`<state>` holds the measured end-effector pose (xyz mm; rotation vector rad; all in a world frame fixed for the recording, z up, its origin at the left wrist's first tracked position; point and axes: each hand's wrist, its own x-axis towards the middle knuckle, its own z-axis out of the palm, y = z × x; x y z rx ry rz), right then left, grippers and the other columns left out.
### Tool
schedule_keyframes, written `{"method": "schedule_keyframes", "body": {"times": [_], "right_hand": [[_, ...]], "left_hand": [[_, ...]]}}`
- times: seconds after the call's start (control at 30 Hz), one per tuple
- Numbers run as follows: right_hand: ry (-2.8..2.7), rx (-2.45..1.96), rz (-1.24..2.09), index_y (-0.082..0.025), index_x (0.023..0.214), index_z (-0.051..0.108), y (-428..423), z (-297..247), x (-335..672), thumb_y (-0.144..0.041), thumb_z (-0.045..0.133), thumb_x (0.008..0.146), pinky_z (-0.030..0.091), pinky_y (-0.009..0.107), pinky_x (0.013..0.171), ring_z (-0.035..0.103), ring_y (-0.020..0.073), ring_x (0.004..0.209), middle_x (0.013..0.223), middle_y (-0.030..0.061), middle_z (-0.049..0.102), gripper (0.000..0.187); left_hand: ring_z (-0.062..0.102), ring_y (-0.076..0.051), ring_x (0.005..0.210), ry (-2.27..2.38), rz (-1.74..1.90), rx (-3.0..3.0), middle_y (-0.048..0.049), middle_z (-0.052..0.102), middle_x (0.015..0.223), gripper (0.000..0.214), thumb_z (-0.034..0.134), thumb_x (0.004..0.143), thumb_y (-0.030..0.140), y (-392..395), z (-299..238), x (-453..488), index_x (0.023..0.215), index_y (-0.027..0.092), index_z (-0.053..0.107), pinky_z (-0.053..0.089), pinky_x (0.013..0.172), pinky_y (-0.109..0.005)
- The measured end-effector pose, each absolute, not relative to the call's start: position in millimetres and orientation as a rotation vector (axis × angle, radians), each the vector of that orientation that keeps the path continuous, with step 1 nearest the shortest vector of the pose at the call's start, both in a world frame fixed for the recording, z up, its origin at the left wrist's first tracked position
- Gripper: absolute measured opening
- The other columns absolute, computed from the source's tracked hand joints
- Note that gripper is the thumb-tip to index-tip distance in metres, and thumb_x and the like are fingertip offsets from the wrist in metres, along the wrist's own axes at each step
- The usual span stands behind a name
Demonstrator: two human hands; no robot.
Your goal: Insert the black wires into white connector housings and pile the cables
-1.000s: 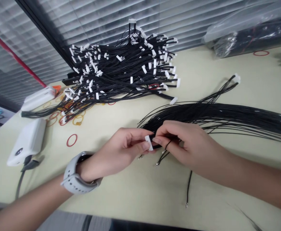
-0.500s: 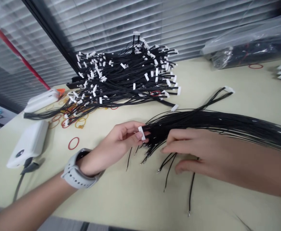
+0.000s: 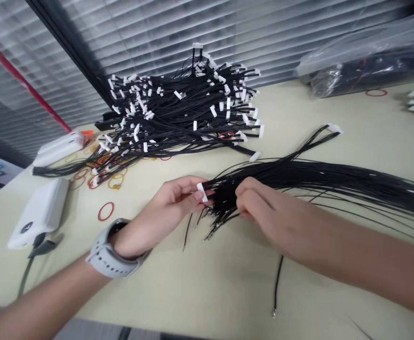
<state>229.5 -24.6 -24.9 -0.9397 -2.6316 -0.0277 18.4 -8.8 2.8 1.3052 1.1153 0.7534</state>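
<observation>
My left hand (image 3: 168,205) pinches a small white connector (image 3: 202,192) between thumb and fingertips, at the near end of a long bundle of thin black wires (image 3: 316,177). My right hand (image 3: 256,203) is closed on the same bundle just beside the connector. Bare metal-tipped wire ends fan out below the hands. One loose black wire (image 3: 278,281) hangs toward the near edge of the pale green table (image 3: 200,295). Behind the hands lies a large heap of black wires with white connectors (image 3: 178,113).
A grey smartwatch (image 3: 113,250) sits on my left wrist. A white power bank (image 3: 38,213) with a grey cable and a white box (image 3: 60,148) lie at left among rubber bands (image 3: 106,211). A plastic bag of black wires (image 3: 363,63) lies at back right, before window blinds.
My right hand has moved from lying spread over the wires to pinching the bundle beside the left hand. The loose wire ends are now drawn up closer together, and the left hand has shifted slightly up.
</observation>
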Motion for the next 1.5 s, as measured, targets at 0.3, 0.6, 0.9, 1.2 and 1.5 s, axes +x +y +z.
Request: {"method": "schedule_keyframes", "body": {"times": [0.3, 0.6, 0.9, 1.2, 1.5], "right_hand": [[-2.304, -1.041, 0.334, -0.018, 0.082, 0.054, -20, -17, 225, -0.020, 0.043, 0.087, 0.034, 0.022, 0.054, 0.048, 0.0079, 0.060, 0.076, -0.0007, 0.052, 0.013], [-2.179, -1.219, 0.615, -0.017, 0.071, 0.054, -16, -15, 223, -0.026, 0.048, 0.085, 0.032, 0.021, 0.051, 0.045, 0.0072, 0.054, 0.065, -0.0019, 0.054, 0.017], [-2.168, -1.220, 0.666, -0.018, 0.069, 0.056, -18, -14, 225, -0.027, 0.049, 0.084, 0.031, 0.020, 0.048, 0.044, 0.0069, 0.053, 0.063, -0.0025, 0.054, 0.018], [-2.148, -1.178, 0.623, -0.018, 0.070, 0.057, -17, -14, 225, -0.024, 0.051, 0.083, 0.032, 0.019, 0.047, 0.044, 0.0064, 0.052, 0.063, -0.0026, 0.054, 0.015], [-2.162, -1.177, 0.607, -0.018, 0.071, 0.056, -16, -12, 226, -0.023, 0.050, 0.083, 0.031, 0.020, 0.047, 0.044, 0.0068, 0.052, 0.064, -0.0022, 0.054, 0.015]], "left_hand": [[0.057, -0.009, 0.078, 1.081, 0.703, 1.525, -0.0013, 0.065, 0.085, 0.017, 0.053, 0.085, 0.018, -15, 5, 22, 0.101, 0.016, 0.060, 0.046, 0.073, -0.020], [0.060, -0.012, 0.079, 1.102, 0.715, 1.432, -0.0030, 0.065, 0.088, 0.016, 0.056, 0.082, 0.016, -16, 6, 22, 0.098, 0.015, 0.061, 0.047, 0.072, -0.022], [0.057, -0.011, 0.076, 1.077, 0.676, 1.408, -0.0042, 0.066, 0.085, 0.020, 0.055, 0.084, 0.014, -14, 8, 23, 0.101, 0.014, 0.064, 0.045, 0.072, -0.020], [0.057, -0.012, 0.079, 1.065, 0.646, 1.436, -0.0056, 0.066, 0.086, 0.023, 0.054, 0.085, 0.016, -12, 6, 20, 0.106, 0.014, 0.063, 0.045, 0.073, -0.022], [0.060, -0.013, 0.079, 1.094, 0.630, 1.444, -0.0051, 0.067, 0.089, 0.022, 0.054, 0.083, 0.015, -14, 9, 21, 0.101, 0.018, 0.066, 0.048, 0.076, -0.023]]}}
